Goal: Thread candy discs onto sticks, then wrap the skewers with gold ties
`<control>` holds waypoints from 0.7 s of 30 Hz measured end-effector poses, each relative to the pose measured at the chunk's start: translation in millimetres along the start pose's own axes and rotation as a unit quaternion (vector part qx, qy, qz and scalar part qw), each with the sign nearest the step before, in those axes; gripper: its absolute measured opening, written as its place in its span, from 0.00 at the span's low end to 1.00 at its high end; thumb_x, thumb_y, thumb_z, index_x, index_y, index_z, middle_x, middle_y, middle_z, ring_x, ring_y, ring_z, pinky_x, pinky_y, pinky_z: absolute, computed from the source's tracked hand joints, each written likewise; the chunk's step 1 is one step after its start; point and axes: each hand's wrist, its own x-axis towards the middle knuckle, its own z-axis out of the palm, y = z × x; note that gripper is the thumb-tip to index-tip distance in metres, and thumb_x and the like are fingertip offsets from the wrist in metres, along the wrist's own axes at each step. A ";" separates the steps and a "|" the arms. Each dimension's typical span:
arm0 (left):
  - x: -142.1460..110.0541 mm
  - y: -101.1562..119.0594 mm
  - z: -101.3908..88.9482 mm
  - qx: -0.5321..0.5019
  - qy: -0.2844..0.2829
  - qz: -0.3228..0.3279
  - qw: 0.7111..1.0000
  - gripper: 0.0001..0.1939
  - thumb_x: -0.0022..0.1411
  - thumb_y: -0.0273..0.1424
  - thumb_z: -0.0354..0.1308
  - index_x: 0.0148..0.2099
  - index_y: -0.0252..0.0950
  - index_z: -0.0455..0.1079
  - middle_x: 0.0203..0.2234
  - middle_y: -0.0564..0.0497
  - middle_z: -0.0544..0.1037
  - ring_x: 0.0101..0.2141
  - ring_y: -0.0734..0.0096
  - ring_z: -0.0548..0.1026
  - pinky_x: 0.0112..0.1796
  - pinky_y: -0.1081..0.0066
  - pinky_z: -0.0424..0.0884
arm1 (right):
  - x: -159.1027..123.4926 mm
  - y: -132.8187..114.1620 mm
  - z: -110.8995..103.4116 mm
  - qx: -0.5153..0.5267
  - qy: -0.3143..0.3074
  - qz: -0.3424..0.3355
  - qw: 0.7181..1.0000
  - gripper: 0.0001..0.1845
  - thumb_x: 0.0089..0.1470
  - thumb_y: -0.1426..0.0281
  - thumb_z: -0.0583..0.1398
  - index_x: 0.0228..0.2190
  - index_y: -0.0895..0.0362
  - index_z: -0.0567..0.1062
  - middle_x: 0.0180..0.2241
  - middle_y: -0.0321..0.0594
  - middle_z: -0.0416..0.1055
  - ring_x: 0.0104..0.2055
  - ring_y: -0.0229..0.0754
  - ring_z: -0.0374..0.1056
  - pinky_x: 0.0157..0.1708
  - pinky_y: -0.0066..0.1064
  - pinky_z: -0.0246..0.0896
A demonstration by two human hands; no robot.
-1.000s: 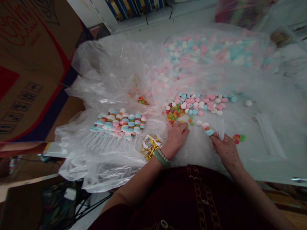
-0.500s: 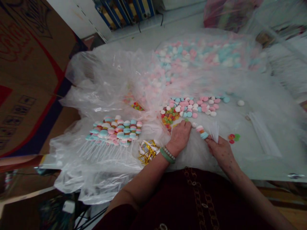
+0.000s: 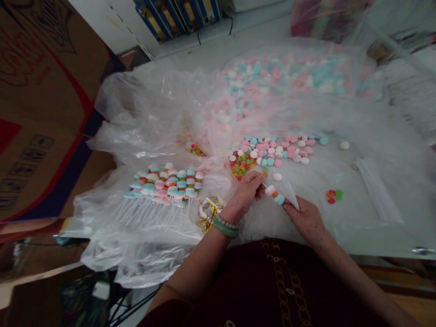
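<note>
My right hand (image 3: 304, 219) is closed on a stick threaded with pink, orange and blue candies (image 3: 275, 194) and on a small clear wrapper (image 3: 290, 194). My left hand (image 3: 245, 193), with a green and white bracelet at the wrist, has its fingers pinched at the top end of that candy stick. Just beyond lie small colourful beads (image 3: 241, 165) and loose pink, white and blue round candies (image 3: 279, 149).
A row of finished candy sticks (image 3: 165, 184) lies on crumpled clear plastic to the left. Gold twist ties (image 3: 207, 211) sit by my left wrist. A big bag of candies (image 3: 289, 77) is further back, clear sleeves (image 3: 376, 188) to the right, cardboard boxes (image 3: 37, 104) far left.
My left hand lifted from the beads and came to the tip of the candy stick. My right hand brought the stick and wrapper left and closer to me.
</note>
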 end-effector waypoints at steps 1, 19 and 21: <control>-0.2 -0.1 0.1 -0.035 -0.006 -0.007 0.999 0.15 0.59 0.42 0.53 0.31 0.36 0.59 0.16 0.59 0.63 0.15 0.81 0.60 0.18 0.78 0.54 | -0.3 -0.5 -0.2 -0.004 0.001 -0.003 1.000 0.17 0.50 0.58 0.53 0.28 0.55 0.76 0.23 0.36 0.70 0.27 0.43 0.64 0.27 0.29 0.55; -6.6 -7.4 28.4 -0.114 0.009 -0.042 0.992 0.18 0.50 0.41 0.62 0.25 0.34 0.59 0.15 0.60 0.60 0.14 0.86 0.51 0.16 0.77 0.43 | 4.9 -7.0 10.6 -0.016 0.030 -0.029 0.999 0.17 0.52 0.59 0.51 0.24 0.56 0.72 0.24 0.39 0.70 0.28 0.43 0.64 0.29 0.31 0.55; -3.5 -7.0 31.7 -0.092 0.021 -0.041 0.995 0.18 0.52 0.43 0.60 0.25 0.35 0.60 0.15 0.61 0.58 0.14 0.85 0.50 0.16 0.77 0.44 | 4.7 -3.6 8.4 0.027 0.038 -0.009 0.999 0.16 0.51 0.58 0.53 0.21 0.55 0.69 0.20 0.36 0.66 0.24 0.41 0.62 0.25 0.30 0.54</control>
